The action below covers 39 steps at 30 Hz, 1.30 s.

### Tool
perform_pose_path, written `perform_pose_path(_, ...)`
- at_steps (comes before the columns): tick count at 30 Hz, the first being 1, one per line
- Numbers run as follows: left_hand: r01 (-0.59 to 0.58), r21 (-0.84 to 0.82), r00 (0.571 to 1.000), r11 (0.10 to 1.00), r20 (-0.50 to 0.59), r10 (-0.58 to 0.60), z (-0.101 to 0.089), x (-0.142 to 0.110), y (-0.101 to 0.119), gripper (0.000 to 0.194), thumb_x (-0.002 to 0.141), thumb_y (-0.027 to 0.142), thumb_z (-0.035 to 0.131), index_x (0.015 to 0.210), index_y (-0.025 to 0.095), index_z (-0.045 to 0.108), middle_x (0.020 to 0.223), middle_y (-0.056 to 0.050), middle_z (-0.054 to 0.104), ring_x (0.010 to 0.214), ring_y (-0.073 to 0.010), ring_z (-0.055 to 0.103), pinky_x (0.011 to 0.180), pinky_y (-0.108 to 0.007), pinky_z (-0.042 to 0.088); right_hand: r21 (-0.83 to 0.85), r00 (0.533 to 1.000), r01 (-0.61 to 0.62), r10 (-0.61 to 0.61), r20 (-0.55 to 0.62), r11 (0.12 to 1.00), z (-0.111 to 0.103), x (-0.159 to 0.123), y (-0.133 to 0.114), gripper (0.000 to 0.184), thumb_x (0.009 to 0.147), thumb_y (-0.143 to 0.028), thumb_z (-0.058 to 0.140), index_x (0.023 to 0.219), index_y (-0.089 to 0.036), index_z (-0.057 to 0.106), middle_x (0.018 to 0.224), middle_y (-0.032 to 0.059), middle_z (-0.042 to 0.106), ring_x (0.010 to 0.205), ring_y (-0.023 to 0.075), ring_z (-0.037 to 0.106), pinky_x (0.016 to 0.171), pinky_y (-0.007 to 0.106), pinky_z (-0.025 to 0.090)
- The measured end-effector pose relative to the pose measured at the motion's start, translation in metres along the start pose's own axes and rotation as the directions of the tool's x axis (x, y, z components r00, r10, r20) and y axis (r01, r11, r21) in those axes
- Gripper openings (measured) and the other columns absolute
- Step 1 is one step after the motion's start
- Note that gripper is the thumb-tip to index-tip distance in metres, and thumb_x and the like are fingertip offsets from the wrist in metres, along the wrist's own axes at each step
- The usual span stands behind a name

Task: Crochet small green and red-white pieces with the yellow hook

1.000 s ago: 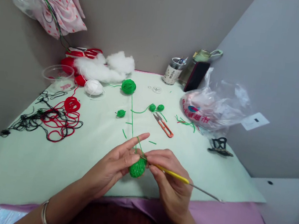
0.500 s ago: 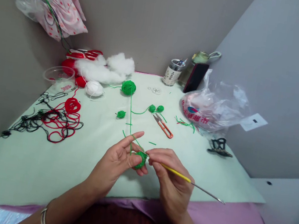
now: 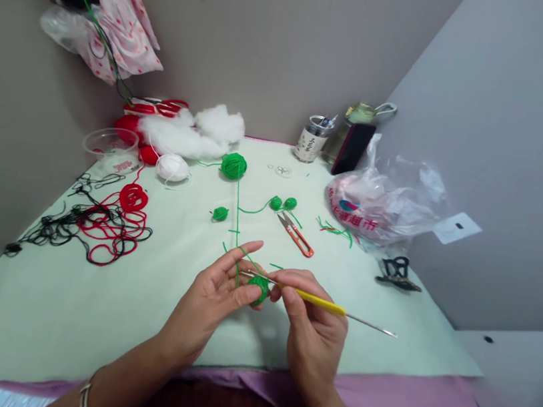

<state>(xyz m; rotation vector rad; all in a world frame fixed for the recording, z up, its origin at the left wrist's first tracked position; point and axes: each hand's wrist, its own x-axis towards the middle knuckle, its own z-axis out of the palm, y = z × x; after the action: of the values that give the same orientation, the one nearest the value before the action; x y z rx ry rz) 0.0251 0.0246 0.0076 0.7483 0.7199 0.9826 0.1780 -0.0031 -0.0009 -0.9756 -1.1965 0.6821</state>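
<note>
My left hand [image 3: 219,290] pinches a small round green crochet piece [image 3: 258,289] between thumb and fingers, its index finger stretched out with green yarn [image 3: 237,215] running over it. That yarn leads back to a green yarn ball [image 3: 233,166]. In my right hand [image 3: 313,317] is a crochet hook [image 3: 321,301] with a yellow handle and metal ends, held like a pen. The hook's tip lies just above the crochet piece, close to the yarn; whether it is inside a stitch I cannot tell.
Orange thread snips [image 3: 296,235] lie beyond my hands, near small green crocheted balls [image 3: 276,203]. Tangled black and red cord [image 3: 111,228], white stuffing [image 3: 180,133] and a white yarn ball [image 3: 172,167] are at left. A plastic bag [image 3: 378,198] and a black hair clip [image 3: 398,273] sit at right.
The hook has swung to a flatter angle, and its tip now reaches further left over the crochet piece. My left hand keeps its hold; the whole view has shifted slightly.
</note>
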Motion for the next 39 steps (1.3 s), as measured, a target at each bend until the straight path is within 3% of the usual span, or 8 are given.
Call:
perform_pose_path(3,-0.007,-0.009,1.000,1.000,-0.013,0.007,0.000,-0.001,0.000,0.063,0.083,0.031,0.091,0.141,0.029,0.067,0.099,0.000,0.070,0.089,-0.0157,0.067,0.081,-0.029,0.052,0.011,1.000,-0.006,0.006,-0.007,1.000,0.000,0.000,0.000,0.021,0.099,-0.016,0.067,0.101,-0.029,0.083,0.093,0.0014,0.077,0.071,0.0125,0.069,0.065,0.025,0.059)
perform_pose_path(8,0.022,0.029,1.000,0.999,0.003,-0.022,0.002,-0.003,0.003,0.042,0.084,0.036,0.089,0.122,0.023,0.079,0.092,0.000,0.070,0.088,-0.0140,0.065,0.086,-0.028,0.047,-0.069,0.999,0.026,-0.028,-0.038,0.997,-0.001,0.000,0.001,0.021,0.098,-0.015,0.068,0.100,-0.029,0.083,0.093,0.0017,0.078,0.077,0.0144,0.070,0.068,0.026,0.059)
perform_pose_path(13,0.102,-0.078,0.993,0.992,0.072,-0.096,0.002,-0.006,0.005,0.031,0.088,0.038,0.085,0.115,0.022,0.081,0.088,-0.002,0.073,0.083,-0.0142,0.068,0.086,-0.028,0.049,-0.124,0.999,0.028,-0.032,-0.029,0.992,-0.004,0.003,0.000,0.018,0.099,-0.017,0.068,0.102,-0.028,0.082,0.092,0.0016,0.078,0.078,0.0151,0.072,0.070,0.027,0.060)
perform_pose_path(16,0.133,-0.136,0.991,0.982,0.051,-0.128,0.000,-0.007,0.005,0.026,0.088,0.036,0.085,0.108,0.019,0.082,0.088,-0.003,0.075,0.081,-0.0134,0.069,0.083,-0.026,0.051,-0.083,0.999,-0.013,0.010,-0.040,0.996,-0.007,0.004,0.000,0.017,0.101,-0.021,0.066,0.102,-0.028,0.082,0.093,0.0004,0.078,0.073,0.0121,0.071,0.069,0.025,0.059)
perform_pose_path(21,0.139,-0.167,0.990,0.976,-0.013,-0.144,-0.003,-0.006,0.005,0.027,0.083,0.034,0.090,0.100,0.016,0.082,0.093,-0.004,0.075,0.079,-0.0123,0.068,0.081,-0.024,0.054,-0.003,0.994,-0.015,0.014,-0.104,1.000,-0.013,0.004,0.003,0.017,0.104,-0.023,0.063,0.105,-0.028,0.080,0.097,-0.0008,0.078,0.074,0.0100,0.069,0.072,0.024,0.058)
perform_pose_path(29,0.118,-0.139,0.993,0.983,-0.011,-0.120,-0.002,-0.005,0.004,0.021,0.084,0.032,0.089,0.098,0.019,0.080,0.092,-0.002,0.075,0.080,-0.0128,0.069,0.081,-0.025,0.052,-0.035,1.000,0.024,-0.023,0.017,0.999,-0.011,0.000,-0.007,0.018,0.104,-0.022,0.064,0.106,-0.030,0.080,0.092,-0.0018,0.076,0.075,0.0104,0.069,0.071,0.024,0.058)
perform_pose_path(39,0.123,-0.077,0.992,0.989,-0.020,-0.125,-0.002,-0.008,0.004,0.026,0.082,0.037,0.089,0.097,0.019,0.078,0.085,0.000,0.072,0.076,-0.0117,0.066,0.080,-0.025,0.048,-0.083,1.000,0.015,-0.015,0.003,0.996,-0.010,0.001,-0.006,0.019,0.103,-0.020,0.063,0.105,-0.029,0.080,0.092,-0.0008,0.076,0.073,0.0110,0.070,0.069,0.025,0.058)
